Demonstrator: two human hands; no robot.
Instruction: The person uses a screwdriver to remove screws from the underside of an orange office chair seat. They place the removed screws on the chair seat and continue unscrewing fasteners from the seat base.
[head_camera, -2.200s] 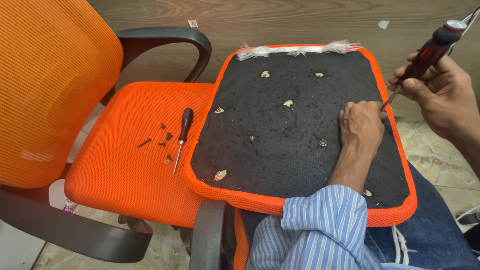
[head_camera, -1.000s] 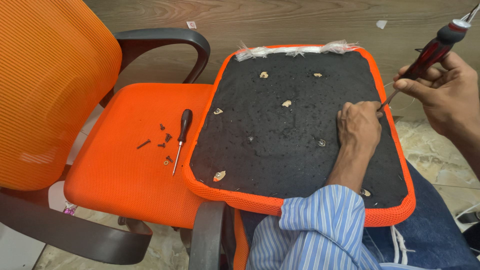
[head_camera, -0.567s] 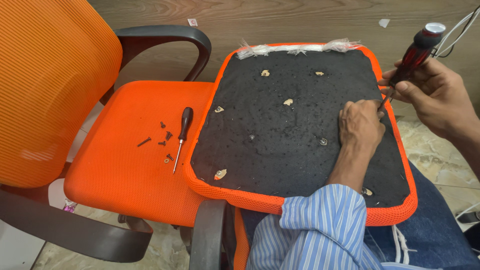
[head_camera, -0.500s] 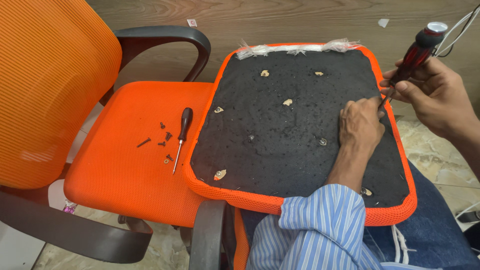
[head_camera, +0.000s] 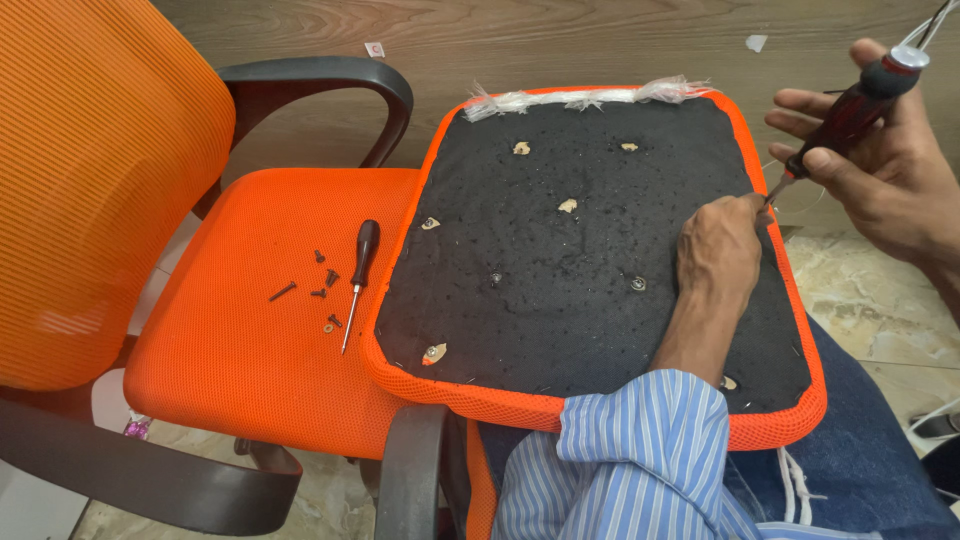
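An orange mesh office chair (head_camera: 270, 330) is seen at left, w/ its tall backrest (head_camera: 100, 180) and black armrest (head_camera: 330, 85). On the chair seat a small dark-handled screwdriver (head_camera: 358, 272) is laid beside a scatter of loose screws (head_camera: 315, 290), untouched.

At centre, a detached seat cushion (head_camera: 600, 260) is propped upside down across the lap, black underside up, orange mesh wrapped round its rim, frayed white fibre (head_camera: 580, 96) showing along the far edge. Pale mounting holes are dotted over the black panel.

The left hand (head_camera: 720, 255), sleeve striped blue, is pressed flat on the cushion near its right edge, fingers closed in a pinch at the mesh border; what is pinched is too small to tell.

At right, the red-and-black screwdriver (head_camera: 850, 110) is gripped in the right hand (head_camera: 880, 170), fingers wrapped on the handle, tip set at the cushion's right rim just beside the left fingertips.

Vs. half a sec. ago, the handle has been tipped further outward and the right hand raised a little, while the tip has stayed at the same rim spot: likely a levering stroke on a staple there, not yet freed as far as can be seen.
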